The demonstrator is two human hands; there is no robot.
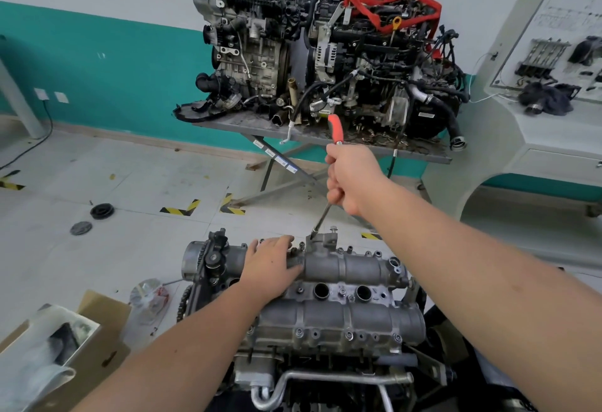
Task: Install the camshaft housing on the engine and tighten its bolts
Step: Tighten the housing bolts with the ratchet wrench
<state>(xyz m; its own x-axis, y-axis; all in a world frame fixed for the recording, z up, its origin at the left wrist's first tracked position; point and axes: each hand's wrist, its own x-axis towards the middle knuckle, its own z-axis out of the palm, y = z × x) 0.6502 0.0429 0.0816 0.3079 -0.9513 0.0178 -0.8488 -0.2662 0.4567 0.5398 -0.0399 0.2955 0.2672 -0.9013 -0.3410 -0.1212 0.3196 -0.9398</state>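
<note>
The grey camshaft housing (345, 284) sits on top of the engine (312, 356) in the lower middle of the head view. Several bolts (348, 335) show along its near edge. My left hand (272, 269) lies flat on the housing's left part, fingers spread. My right hand (350, 180) grips the shaft of a long tool with a red handle (336, 129). The tool's tip (313, 235) touches the housing's far edge, next to a raised bracket with a bolt (333, 230).
Two other engines (325, 49) stand on a metal scissor table (325, 137) straight ahead. An open cardboard box (65, 346) and a plastic bag (148, 294) lie on the floor at left. Black round parts (102, 210) lie further left. A white console (537, 118) stands at right.
</note>
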